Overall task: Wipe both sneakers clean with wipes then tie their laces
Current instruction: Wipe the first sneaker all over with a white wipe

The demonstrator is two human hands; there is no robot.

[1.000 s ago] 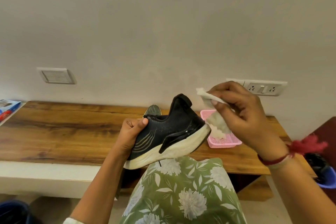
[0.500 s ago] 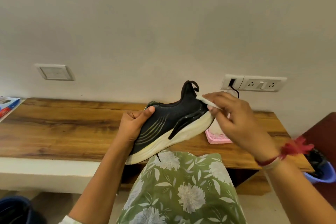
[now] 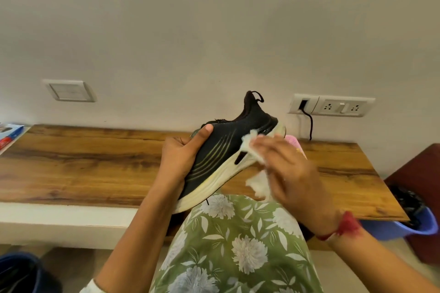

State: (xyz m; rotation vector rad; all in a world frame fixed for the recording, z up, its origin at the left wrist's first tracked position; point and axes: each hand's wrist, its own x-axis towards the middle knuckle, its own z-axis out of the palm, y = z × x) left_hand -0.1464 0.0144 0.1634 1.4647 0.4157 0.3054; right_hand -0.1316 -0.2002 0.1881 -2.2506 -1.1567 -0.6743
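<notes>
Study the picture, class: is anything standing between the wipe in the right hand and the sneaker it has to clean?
Nothing visible does. The right hand presses the wipe against the sneaker near its heel; the left hand grips the front part, away from that spot.

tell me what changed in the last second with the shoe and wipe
The right grip brought the wipe down from beside the heel onto the sneaker's side, by the white midsole; the grip is motion-blurred. The sneaker's heel tipped higher. Unchanged: the left grip holds the toe end, and the pink basket sits on the wooden table.
</notes>
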